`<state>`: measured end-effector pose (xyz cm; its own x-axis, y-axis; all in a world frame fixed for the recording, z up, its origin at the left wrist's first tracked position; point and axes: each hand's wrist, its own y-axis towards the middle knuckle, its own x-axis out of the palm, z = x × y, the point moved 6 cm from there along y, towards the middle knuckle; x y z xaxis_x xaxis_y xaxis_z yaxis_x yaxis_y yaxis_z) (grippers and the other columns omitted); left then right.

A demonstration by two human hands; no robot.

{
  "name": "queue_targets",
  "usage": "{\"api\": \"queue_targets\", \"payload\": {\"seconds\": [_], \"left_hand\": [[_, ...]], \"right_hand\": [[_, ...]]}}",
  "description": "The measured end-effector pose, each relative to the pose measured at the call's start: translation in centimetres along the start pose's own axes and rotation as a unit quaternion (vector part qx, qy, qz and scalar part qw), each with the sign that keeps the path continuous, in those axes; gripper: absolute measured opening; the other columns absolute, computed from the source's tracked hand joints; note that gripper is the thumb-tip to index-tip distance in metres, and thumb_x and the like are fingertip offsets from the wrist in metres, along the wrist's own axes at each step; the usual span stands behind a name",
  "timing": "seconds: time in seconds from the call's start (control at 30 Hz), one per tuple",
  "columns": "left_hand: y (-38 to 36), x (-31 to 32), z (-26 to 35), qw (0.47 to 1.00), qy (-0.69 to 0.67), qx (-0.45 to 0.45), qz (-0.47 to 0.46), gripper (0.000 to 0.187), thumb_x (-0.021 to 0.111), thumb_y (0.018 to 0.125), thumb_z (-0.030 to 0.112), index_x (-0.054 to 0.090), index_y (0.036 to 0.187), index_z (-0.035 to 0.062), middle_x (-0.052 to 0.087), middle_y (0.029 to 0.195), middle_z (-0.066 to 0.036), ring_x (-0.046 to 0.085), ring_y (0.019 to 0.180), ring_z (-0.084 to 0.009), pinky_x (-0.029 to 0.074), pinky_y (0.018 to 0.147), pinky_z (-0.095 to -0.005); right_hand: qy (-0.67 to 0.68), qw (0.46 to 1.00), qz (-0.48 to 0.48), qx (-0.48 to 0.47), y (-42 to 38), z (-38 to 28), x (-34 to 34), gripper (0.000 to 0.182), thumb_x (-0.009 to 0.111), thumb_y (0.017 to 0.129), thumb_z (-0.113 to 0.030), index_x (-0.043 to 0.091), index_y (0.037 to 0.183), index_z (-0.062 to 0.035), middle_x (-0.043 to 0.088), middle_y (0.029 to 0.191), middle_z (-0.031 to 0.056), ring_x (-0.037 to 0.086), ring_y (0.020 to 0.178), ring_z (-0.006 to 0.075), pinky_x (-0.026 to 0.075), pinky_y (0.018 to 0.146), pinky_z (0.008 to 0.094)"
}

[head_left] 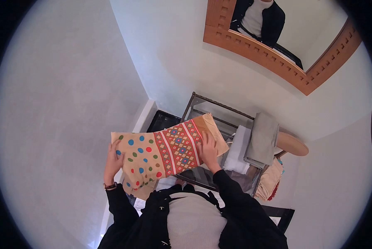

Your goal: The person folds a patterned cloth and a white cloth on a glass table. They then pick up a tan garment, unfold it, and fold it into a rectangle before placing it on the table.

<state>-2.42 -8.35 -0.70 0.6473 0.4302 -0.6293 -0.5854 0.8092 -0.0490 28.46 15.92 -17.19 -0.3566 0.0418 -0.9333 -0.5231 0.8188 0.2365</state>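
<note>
I hold a folded tan cloth (161,155) with coloured dots on one half and a red, white and blue diamond pattern on the other. It is stretched flat in front of my chest. My left hand (112,162) grips its dotted end, with a watch on the wrist. My right hand (208,151) grips the patterned end, fingers spread over the fabric. Both sleeves are dark.
A metal-framed glass table (202,106) stands against the wall under the cloth. On its right lie folded grey cloth (261,141), white cloth (238,151) and tan cloth (270,179). A wood-framed mirror (260,50) hangs above, reflecting a person. White walls meet in a corner at left.
</note>
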Motion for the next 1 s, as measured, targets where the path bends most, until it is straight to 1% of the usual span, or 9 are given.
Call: {"api": "queue_targets", "payload": {"seconds": [0.17,0.27,0.37,0.47,0.57,0.67,0.77,0.87,1.0], "left_hand": [[0.3,2.1,7.4,1.0,-0.015,0.014,-0.018,0.06,0.054,0.08,-0.005,0.037,0.137,0.0007,0.041,0.118,-0.018,0.056,0.076,-0.0201,0.049,0.069,-0.0297],[1.8,5.3,9.9,0.993,0.002,0.111,0.026,0.059,0.055,0.079,0.0,0.04,0.137,-0.0004,0.043,0.124,-0.019,0.056,0.081,-0.017,0.048,0.071,-0.0276],[3.9,10.3,13.7,0.972,0.022,0.226,0.052,0.06,0.055,0.079,0.0,0.039,0.137,-0.0011,0.041,0.127,-0.022,0.052,0.107,-0.0301,0.045,0.092,-0.0358],[7.3,17.5,15.9,0.973,-0.087,0.213,-0.021,0.067,0.061,0.08,0.005,0.032,0.141,-0.0026,0.034,0.139,-0.026,0.04,0.125,-0.0396,0.036,0.105,-0.0418],[8.5,23.0,17.4,0.929,-0.291,0.119,-0.192,0.082,0.066,0.081,0.012,0.017,0.146,-0.0028,0.027,0.147,-0.028,0.032,0.132,-0.042,0.033,0.108,-0.0447],[8.9,27.1,14.3,0.94,-0.201,0.128,-0.246,0.092,0.068,0.081,0.017,0.007,0.147,-0.0041,0.024,0.148,-0.028,0.023,0.137,-0.0446,0.024,0.112,-0.0504],[8.4,30.1,6.7,0.956,-0.015,0.152,-0.249,0.093,0.065,0.083,0.016,0.001,0.143,-0.0116,0.042,0.133,-0.034,0.043,0.125,-0.0458,0.03,0.11,-0.0422],[6.0,30.2,1.4,0.963,0.077,0.115,-0.23,0.086,0.063,0.083,0.016,0.008,0.142,-0.0128,0.031,0.138,-0.039,0.028,0.132,-0.0518,0.026,0.11,-0.0484],[4.3,30.3,-2.5,0.971,0.115,0.114,-0.174,0.08,0.063,0.082,0.016,0.016,0.143,-0.0088,0.017,0.143,-0.042,0.024,0.131,-0.0567,0.027,0.108,-0.0543]], "right_hand": [[0.013,0.999,-0.026,-0.041,-2.1,-0.9,1.7,0.064,0.051,0.093,-0.04,0.032,0.146,-0.0107,0.027,0.151,0.0183,0.02,0.143,0.036,0.004,0.109,0.0666],[0.192,0.977,-0.072,-0.053,-0.9,-2.0,-1.0,0.067,0.042,0.096,-0.051,0.028,0.148,-0.0112,0.029,0.152,0.0155,0.024,0.142,0.0303,0.015,0.111,0.0613],[0.668,0.691,-0.273,0.029,0.4,-4.3,-6.0,0.074,0.035,0.095,-0.062,0.028,0.149,-0.0123,0.034,0.15,0.014,0.033,0.138,0.0271,0.023,0.112,0.0506],[0.827,0.432,-0.332,0.138,0.5,-3.6,-8.6,0.082,0.031,0.09,-0.071,0.029,0.148,-0.0131,0.038,0.147,0.0123,0.043,0.132,0.0253,0.031,0.111,0.0419],[0.87,0.352,-0.272,0.213,0.8,1.9,-7.5,0.086,0.031,0.088,-0.075,0.028,0.149,-0.0139,0.038,0.148,0.0115,0.047,0.128,0.0256,0.039,0.106,0.0434],[0.843,0.341,-0.283,0.306,-0.3,8.4,-0.7,0.078,0.041,0.092,-0.064,0.026,0.15,-0.0145,0.039,0.147,0.0094,0.049,0.125,0.0233,0.047,0.098,0.041],[0.725,0.579,-0.246,0.281,-0.3,9.4,0.2,0.065,0.05,0.097,-0.045,0.028,0.148,-0.0116,0.042,0.144,0.0075,0.047,0.125,0.0188,0.046,0.097,0.0355],[0.641,0.667,-0.261,0.277,0.7,9.4,-0.5,0.066,0.056,0.096,-0.032,0.022,0.151,-0.0176,0.042,0.144,0.0045,0.05,0.12,0.0128,0.048,0.093,0.0296],[0.648,0.682,-0.273,0.203,2.5,7.9,-2.4,0.063,0.052,0.099,-0.029,0.021,0.152,-0.0179,0.041,0.144,0.0044,0.049,0.119,0.0116,0.045,0.094,0.0268]]}}
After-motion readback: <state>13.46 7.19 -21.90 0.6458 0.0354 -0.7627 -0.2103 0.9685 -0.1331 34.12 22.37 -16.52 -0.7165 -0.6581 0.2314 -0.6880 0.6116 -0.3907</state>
